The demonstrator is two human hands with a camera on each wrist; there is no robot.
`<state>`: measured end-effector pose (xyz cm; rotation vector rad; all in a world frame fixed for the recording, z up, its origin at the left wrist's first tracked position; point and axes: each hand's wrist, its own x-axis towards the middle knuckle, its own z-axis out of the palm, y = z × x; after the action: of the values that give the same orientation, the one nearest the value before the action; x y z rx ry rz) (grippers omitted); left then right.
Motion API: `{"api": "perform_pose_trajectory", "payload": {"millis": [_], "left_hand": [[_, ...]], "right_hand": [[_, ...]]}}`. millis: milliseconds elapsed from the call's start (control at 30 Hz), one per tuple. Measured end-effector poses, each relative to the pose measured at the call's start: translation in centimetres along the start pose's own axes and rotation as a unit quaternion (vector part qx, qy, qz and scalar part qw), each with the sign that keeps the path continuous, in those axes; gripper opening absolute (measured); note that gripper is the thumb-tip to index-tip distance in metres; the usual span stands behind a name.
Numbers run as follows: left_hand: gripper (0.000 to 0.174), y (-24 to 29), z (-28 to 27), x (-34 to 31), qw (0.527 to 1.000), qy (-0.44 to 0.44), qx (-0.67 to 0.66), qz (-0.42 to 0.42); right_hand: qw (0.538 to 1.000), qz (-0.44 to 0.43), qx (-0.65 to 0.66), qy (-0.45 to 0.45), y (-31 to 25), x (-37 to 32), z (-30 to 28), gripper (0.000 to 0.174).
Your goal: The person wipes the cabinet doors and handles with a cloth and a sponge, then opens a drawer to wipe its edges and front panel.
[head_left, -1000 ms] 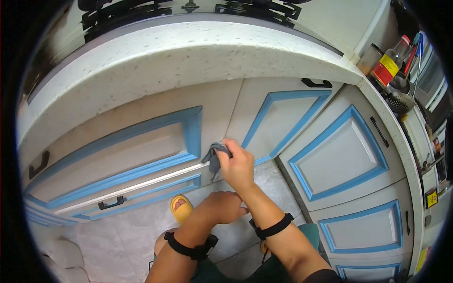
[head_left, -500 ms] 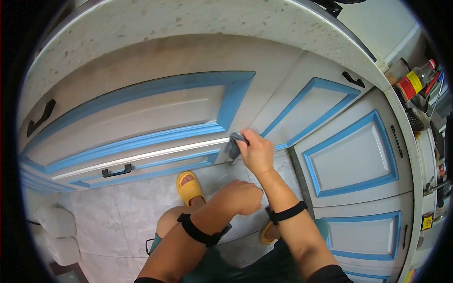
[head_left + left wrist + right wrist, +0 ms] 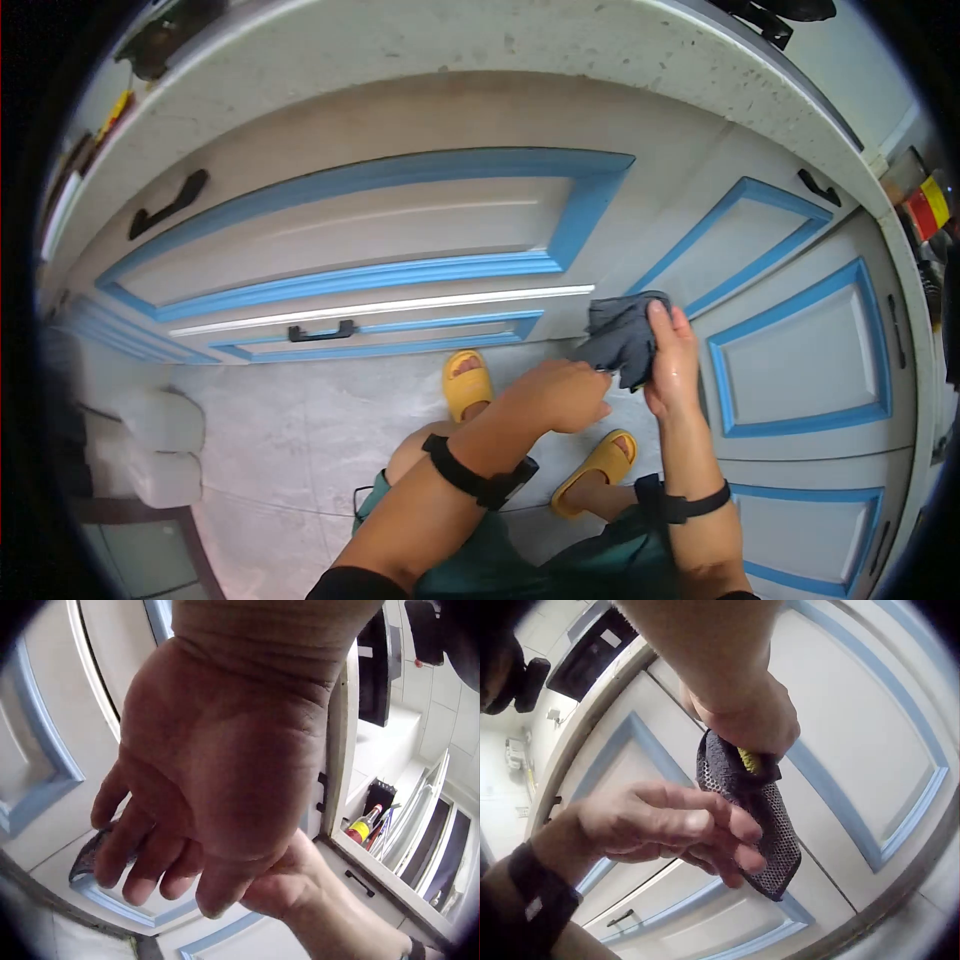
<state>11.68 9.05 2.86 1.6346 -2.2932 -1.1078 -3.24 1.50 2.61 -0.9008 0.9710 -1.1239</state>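
A dark grey cloth (image 3: 622,335) hangs in front of the cabinet's lower edge, gripped by my right hand (image 3: 675,365) at its right side. In the right wrist view, my right hand (image 3: 754,720) holds the bunched cloth (image 3: 776,847), which shows a mesh face and a yellow patch. Beside the cloth's lower left part is my left hand (image 3: 567,395). The right wrist view has this left hand (image 3: 667,825) with fingers extended over the mesh; whether they touch it I cannot tell. Up close, the left palm (image 3: 217,757) partly hides the cloth (image 3: 90,855).
Grey cabinet doors with blue frames (image 3: 600,215) stand ahead and on the right, under a speckled countertop (image 3: 420,60). Black handles (image 3: 320,331) stick out from the fronts. Yellow slippers (image 3: 467,385) are on the tiled floor, with white containers (image 3: 165,420) at the left.
The cloth has come away from the cabinet's lower edge and is more spread out. My right hand has turned with it, and my left hand has come up beside it. The head view has shifted left.
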Motion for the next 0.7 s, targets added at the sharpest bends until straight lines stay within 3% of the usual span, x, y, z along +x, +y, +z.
{"api": "perform_pose_trajectory", "payload": {"millis": [33,167,300,433,533,600,700], "left_hand": [[0.038,0.0,-0.1,-0.1,1.000,0.004,0.001,-0.017],[0.035,-2.4,1.7,0.2,0.994,0.104,0.001,0.029],[0.032,-2.7,-2.5,-2.0,0.973,0.146,-0.179,0.018],[0.037,0.3,-10.7,-10.4,0.916,0.238,-0.322,0.026],[0.042,1.6,-13.5,-20.3,0.878,0.378,-0.294,0.015],[0.040,1.7,-12.3,-27.3,0.844,0.454,-0.273,-0.085],[0.022,-3.3,-5.9,-36.7,0.804,0.465,-0.276,-0.249]], "right_hand": [[1.000,-0.007,0.009,-0.003,-0.2,-0.2,0.2,0.018],[0.997,0.034,0.076,-0.009,-0.3,0.0,0.5,0.021],[0.988,0.040,0.143,-0.048,-1.1,0.7,1.4,0.021],[0.986,0.033,0.141,-0.080,-1.8,1.0,0.4,0.021],[0.984,0.031,0.160,-0.077,-1.6,1.7,-0.8,0.021],[0.981,0.037,0.185,-0.038,-2.1,1.7,-0.9,0.019],[0.976,0.047,0.206,-0.044,-2.8,1.7,-1.1,0.019]]}}
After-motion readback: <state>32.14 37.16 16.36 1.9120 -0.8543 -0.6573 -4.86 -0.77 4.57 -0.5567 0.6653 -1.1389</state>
